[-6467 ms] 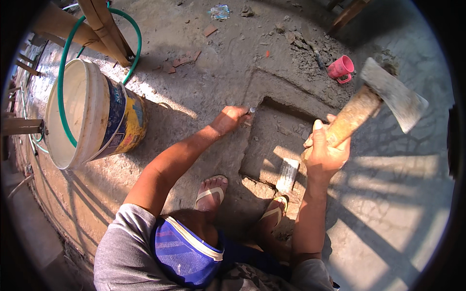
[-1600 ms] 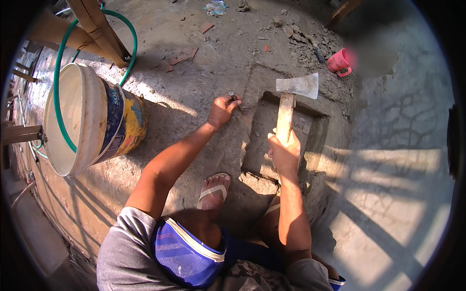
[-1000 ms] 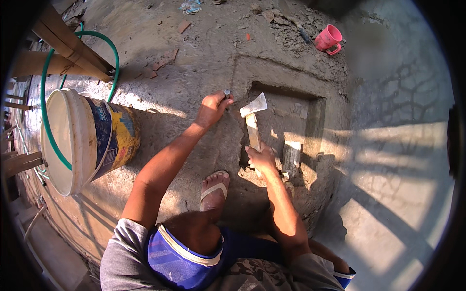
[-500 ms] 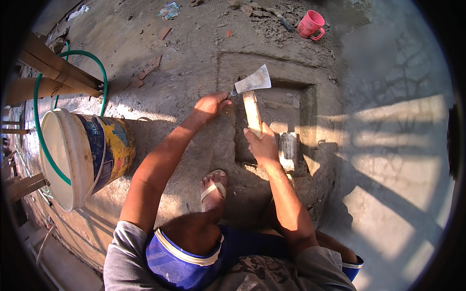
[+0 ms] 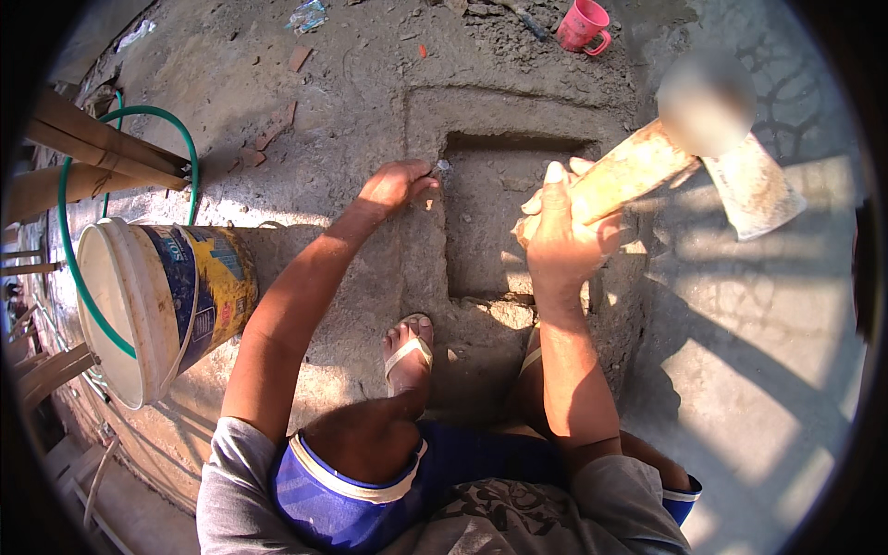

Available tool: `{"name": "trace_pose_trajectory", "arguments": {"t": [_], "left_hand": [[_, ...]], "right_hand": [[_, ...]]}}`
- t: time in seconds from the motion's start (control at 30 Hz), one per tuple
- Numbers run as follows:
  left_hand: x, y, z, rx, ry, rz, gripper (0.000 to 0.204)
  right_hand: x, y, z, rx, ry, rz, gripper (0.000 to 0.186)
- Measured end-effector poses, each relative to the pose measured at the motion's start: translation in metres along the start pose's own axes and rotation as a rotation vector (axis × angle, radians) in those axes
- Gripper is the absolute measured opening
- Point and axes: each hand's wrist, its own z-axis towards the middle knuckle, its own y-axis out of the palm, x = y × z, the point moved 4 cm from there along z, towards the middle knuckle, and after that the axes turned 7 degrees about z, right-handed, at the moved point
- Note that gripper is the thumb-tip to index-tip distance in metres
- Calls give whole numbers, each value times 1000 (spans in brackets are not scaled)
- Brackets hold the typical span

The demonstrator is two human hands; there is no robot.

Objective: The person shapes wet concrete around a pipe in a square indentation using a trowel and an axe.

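Observation:
My right hand (image 5: 569, 242) is wrapped round the wooden handle of a hatchet (image 5: 629, 176), raised up and to the right. Its pale, worn metal blade hangs to the right over the smooth grey floor; part of the head is blurred. My left hand (image 5: 396, 190) is closed low at the left rim of a square recess (image 5: 486, 227) in the rough cement ground. A small light, shiny tip shows by its fingertips, too small to name; the rest is hidden in the fingers.
A lidded bucket (image 5: 125, 310) stands on the left, with a green hose (image 5: 192, 148) looping by it and wooden posts (image 5: 102, 139) behind. A pink mug (image 5: 581, 25) sits among rubble at the far side. Brick shards (image 5: 276, 127) lie left of the recess.
The hatchet has swung up and right, away from my left hand, and now looms larger. My left hand stays at the recess rim. The view has shifted slightly.

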Motion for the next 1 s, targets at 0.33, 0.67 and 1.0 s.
{"name": "trace_pose_trajectory", "arguments": {"t": [0.33,0.67,1.0], "left_hand": [[1,12,-12,-107,-105,56,22],[-31,-24,19,179,-539,-509,13],[-5,-30,26,147,-277,-128,15]], "right_hand": [[97,-36,-30,-355,549,-555,26],[38,-19,5,-209,328,-107,18],[53,-9,-23,-304,511,-218,17]]}}
